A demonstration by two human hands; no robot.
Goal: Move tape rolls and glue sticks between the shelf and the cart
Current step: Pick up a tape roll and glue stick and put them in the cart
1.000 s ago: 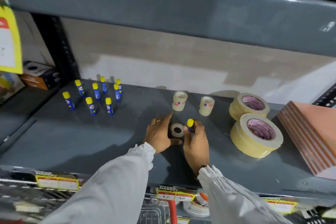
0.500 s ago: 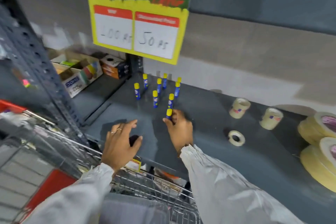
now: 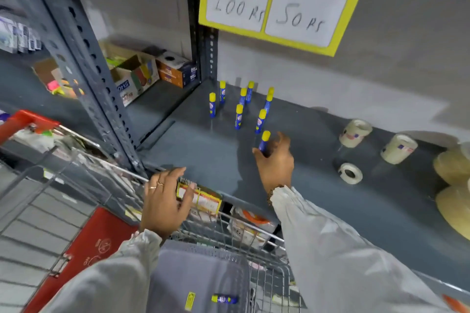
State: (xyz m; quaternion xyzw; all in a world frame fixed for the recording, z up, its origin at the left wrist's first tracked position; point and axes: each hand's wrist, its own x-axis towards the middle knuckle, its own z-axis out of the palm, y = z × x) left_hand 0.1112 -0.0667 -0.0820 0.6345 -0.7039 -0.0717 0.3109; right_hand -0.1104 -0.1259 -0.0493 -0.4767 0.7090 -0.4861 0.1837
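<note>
Nearest, the wire cart (image 3: 269, 277) carries a grey tray (image 3: 198, 274), and 1 glue stick (image 3: 225, 299) lies on its side in it. The left hand (image 3: 165, 201) hovers over the cart's far rim beside the shelf-edge price label (image 3: 203, 198), fingers loosely spread and holding nothing; whether it touches the rim cannot be told. The right hand (image 3: 276, 160) is well apart from it, reaching onto the grey shelf (image 3: 203, 155), its fingers wrapped round the blue body of an upright held glue stick (image 3: 264, 141), yellow cap up. Just beyond that hand stand 8 upright glue sticks (image 3: 239, 117) in a loose cluster. To the right, 1 small tape roll (image 3: 350, 173) lies flat, with 2 clear tape stacks (image 3: 356, 133) behind it and masking tape rolls (image 3: 452, 168) at the frame edge. In the next bay to the left sit open cardboard boxes (image 3: 134, 79). A yellow price sign (image 3: 279, 2) hangs above.
</note>
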